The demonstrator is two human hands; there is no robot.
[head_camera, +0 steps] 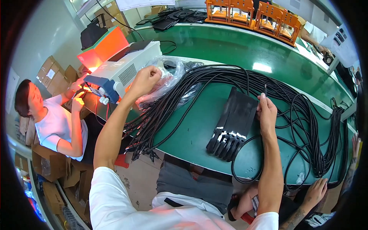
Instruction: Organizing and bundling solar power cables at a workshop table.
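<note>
My right hand (268, 113) grips a black cable, and its slim plug (265, 89) points up past my thumb. From that hand the cable (233, 166) loops down by the table's front edge. My left hand (148, 80) is raised, fingers curled, in front of a clear plastic bag (175, 73); whether something small is pinched in it is hidden. Between my arms lies a glossy black plastic part (237, 115) with slots at its near end. Behind it runs a thick bundle of black cables (201, 75), its loose connector ends (143, 143) hanging over the left front edge.
At left stands a grey metal-cased device (126, 69), beside a person (63, 123) lit orange. Another person's hand (316, 189) rests at the table's right front edge. Coiled cables (313, 143) cover the green tabletop (184, 135) at right. Orange fixtures (238, 13) stand behind.
</note>
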